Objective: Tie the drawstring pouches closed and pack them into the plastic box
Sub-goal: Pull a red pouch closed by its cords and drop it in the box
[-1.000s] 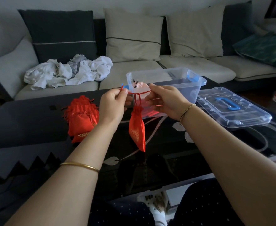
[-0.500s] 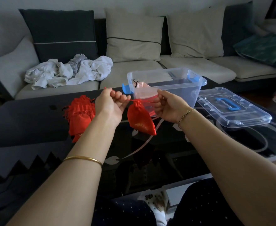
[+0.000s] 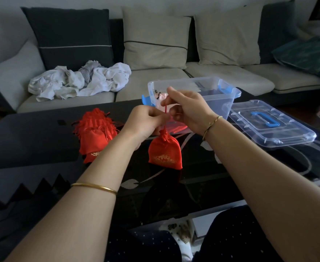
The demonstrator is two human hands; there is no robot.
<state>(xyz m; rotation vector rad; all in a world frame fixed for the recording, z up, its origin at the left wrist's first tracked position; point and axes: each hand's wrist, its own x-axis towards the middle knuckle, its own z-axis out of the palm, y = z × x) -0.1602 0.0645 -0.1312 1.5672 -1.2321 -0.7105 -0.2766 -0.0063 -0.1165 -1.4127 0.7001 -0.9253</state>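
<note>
A red drawstring pouch (image 3: 164, 151) with gold print hangs above the dark glass table, its neck gathered shut. My left hand (image 3: 146, 122) pinches its red cord just above the neck. My right hand (image 3: 186, 108) holds the cord's upper end, pinched between thumb and fingers. The two hands are close together in front of the clear plastic box (image 3: 217, 99), which has blue latches and something red and pink inside. A heap of more red pouches (image 3: 95, 133) lies on the table to the left.
The box's clear lid (image 3: 268, 123) with a blue handle lies flat to the right of the box. Behind the table runs a sofa with cushions and a pile of white cloths (image 3: 79, 80). My knees are under the table's near edge.
The pouch's neck has been pulled shut. My hands spread apart pulling the cords sideways, then came together, the right one rising above the left; the pouch now hangs upright lower down.
</note>
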